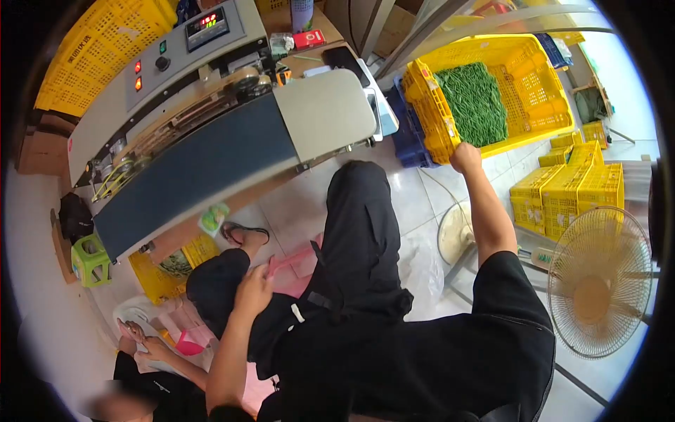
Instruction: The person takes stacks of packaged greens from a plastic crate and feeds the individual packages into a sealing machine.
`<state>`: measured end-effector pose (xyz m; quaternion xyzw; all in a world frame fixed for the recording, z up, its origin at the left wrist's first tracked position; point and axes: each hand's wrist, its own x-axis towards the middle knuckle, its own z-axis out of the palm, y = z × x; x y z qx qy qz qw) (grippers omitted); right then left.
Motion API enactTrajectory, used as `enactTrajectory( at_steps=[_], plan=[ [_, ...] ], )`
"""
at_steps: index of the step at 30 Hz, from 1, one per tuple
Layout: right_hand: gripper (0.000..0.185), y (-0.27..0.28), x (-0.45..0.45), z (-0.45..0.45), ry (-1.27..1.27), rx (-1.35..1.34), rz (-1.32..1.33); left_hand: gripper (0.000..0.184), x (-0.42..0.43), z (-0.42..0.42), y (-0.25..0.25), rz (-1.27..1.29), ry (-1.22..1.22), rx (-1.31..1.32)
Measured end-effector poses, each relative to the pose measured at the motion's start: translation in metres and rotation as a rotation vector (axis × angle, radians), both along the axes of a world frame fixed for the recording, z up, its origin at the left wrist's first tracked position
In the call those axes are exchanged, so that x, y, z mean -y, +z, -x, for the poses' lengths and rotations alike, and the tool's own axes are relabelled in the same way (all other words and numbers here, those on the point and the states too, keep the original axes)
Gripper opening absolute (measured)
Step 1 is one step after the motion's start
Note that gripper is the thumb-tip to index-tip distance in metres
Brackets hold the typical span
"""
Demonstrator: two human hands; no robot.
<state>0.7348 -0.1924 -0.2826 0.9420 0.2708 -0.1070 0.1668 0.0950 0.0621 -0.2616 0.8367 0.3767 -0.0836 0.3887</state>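
My right hand (465,159) is closed on the near corner of a yellow plastic crate (538,130), its arm stretched forward. A heap of long, thin green vegetables (474,102) lies inside the crate; I cannot tell their exact kind. My left hand (253,290) rests near my left knee, fingers closed around the edge of a pink plastic thing (290,261). Most of that pink thing is hidden by my legs. A sealing machine with a dark conveyor belt (204,169) stands in front of me, its red and green display lit.
A standing fan (598,281) is at the right, before stacked yellow crates (569,186). Another person (158,380) sits at lower left, hands together. A green stool (91,260) and a yellow basket (155,271) stand by the machine. A phone (344,63) lies on the table.
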Motion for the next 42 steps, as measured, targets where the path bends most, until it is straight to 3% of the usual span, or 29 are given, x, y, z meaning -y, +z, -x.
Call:
enactTrajectory(
  at_steps=[3, 4, 6, 9, 12, 13, 16, 17, 19, 20, 21, 23, 25, 27, 29, 33, 35, 37, 39, 41, 42],
  plan=[
    [0.027, -0.007, 0.017, 0.036, 0.05, 0.002, -0.046, 0.054, 0.014, -0.029, -0.044, 0.238, -0.262, -0.457],
    [0.026, 0.007, 0.012, 0.06, 0.046, -0.033, -0.055, 0.054, 0.017, -0.025, -0.064, 0.243, -0.276, -0.456],
    [0.026, -0.009, 0.021, 0.089, 0.1, -0.027, -0.079, 0.059, 0.023, -0.027, -0.112, 0.413, -0.558, -0.656],
    [0.022, -0.018, 0.013, 0.144, 0.051, -0.039, -0.125, 0.06, 0.016, -0.044, -0.086, 0.552, -0.594, -0.493],
    [0.024, -0.009, 0.002, 0.18, 0.072, -0.045, -0.182, 0.057, 0.037, -0.031, -0.141, 0.533, -0.524, -0.463],
    [0.025, -0.013, 0.003, 0.186, 0.103, -0.026, -0.225, 0.051, 0.05, -0.023, -0.176, 0.454, -0.641, -0.367],
    [0.025, -0.01, -0.002, 0.196, 0.136, 0.012, -0.202, 0.053, 0.069, -0.032, -0.19, 0.57, -0.664, -0.31],
    [0.026, -0.003, -0.004, 0.199, 0.14, 0.01, -0.179, 0.048, 0.077, -0.033, -0.196, 0.642, -0.527, -0.333],
    [0.028, -0.002, -0.008, 0.203, 0.07, 0.016, -0.157, 0.052, 0.094, -0.015, -0.235, 0.526, -0.519, -0.383],
    [0.028, -0.008, -0.006, 0.202, 0.032, 0.006, -0.12, 0.056, 0.077, -0.039, -0.181, 0.655, -0.281, -0.478],
    [0.026, -0.008, -0.008, 0.2, 0.059, 0.04, -0.111, 0.056, 0.067, -0.047, -0.165, 0.672, -0.27, -0.472],
    [0.024, -0.005, -0.006, 0.203, 0.142, 0.075, -0.121, 0.038, 0.058, -0.053, -0.148, 0.583, -0.427, -0.392],
    [0.025, -0.003, -0.003, 0.2, 0.108, 0.001, -0.111, 0.04, 0.049, -0.055, -0.144, 0.591, -0.416, -0.404],
    [0.024, -0.004, 0.005, 0.203, 0.111, 0.006, -0.086, 0.074, 0.027, -0.067, -0.141, 0.558, -0.442, -0.317],
    [0.026, 0.0, 0.01, 0.205, 0.1, -0.013, -0.066, 0.072, -0.001, -0.096, -0.138, 0.529, -0.191, -0.353],
    [0.028, -0.004, 0.028, 0.195, 0.08, -0.083, -0.028, 0.075, -0.064, -0.138, -0.127, 0.601, -0.059, -0.249],
    [0.025, -0.002, 0.021, 0.197, 0.062, -0.047, -0.041, 0.08, -0.055, -0.134, -0.179, 0.559, -0.083, -0.166],
    [0.021, -0.016, 0.035, 0.19, 0.185, -0.003, -0.059, 0.076, -0.039, -0.118, -0.231, 0.291, -0.251, -0.049],
    [0.027, -0.005, 0.027, 0.192, 0.103, -0.108, -0.006, 0.069, -0.062, -0.139, -0.164, 0.426, -0.271, -0.156],
    [0.04, 0.011, 0.016, 0.189, 0.045, -0.195, 0.054, 0.059, -0.067, -0.15, -0.106, 0.283, -0.263, -0.204],
    [0.045, 0.021, 0.01, 0.19, 0.051, -0.241, 0.062, 0.048, -0.058, -0.136, -0.135, 0.123, -0.233, -0.139]
  ],
)
